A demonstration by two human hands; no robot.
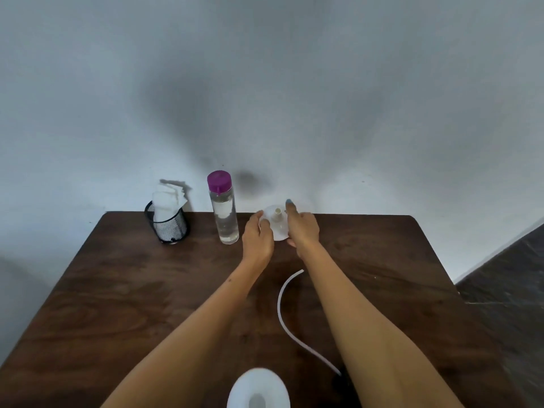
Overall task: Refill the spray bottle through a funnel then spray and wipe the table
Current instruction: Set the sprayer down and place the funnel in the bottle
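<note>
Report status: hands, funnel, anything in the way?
Both hands, left and right, hold the white funnel at the table's far edge. Purple-capped water bottle stands beside, capped. Nothing blocking.

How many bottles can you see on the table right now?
1 for certain: the purple-capped water bottle standing at the table's far edge. The white object between both hands is too hidden to name.

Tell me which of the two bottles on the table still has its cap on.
The tall clear bottle with the purple cap, beside the mesh cup of tissues. The white spray bottle held by both hands shows an open neck.
</note>
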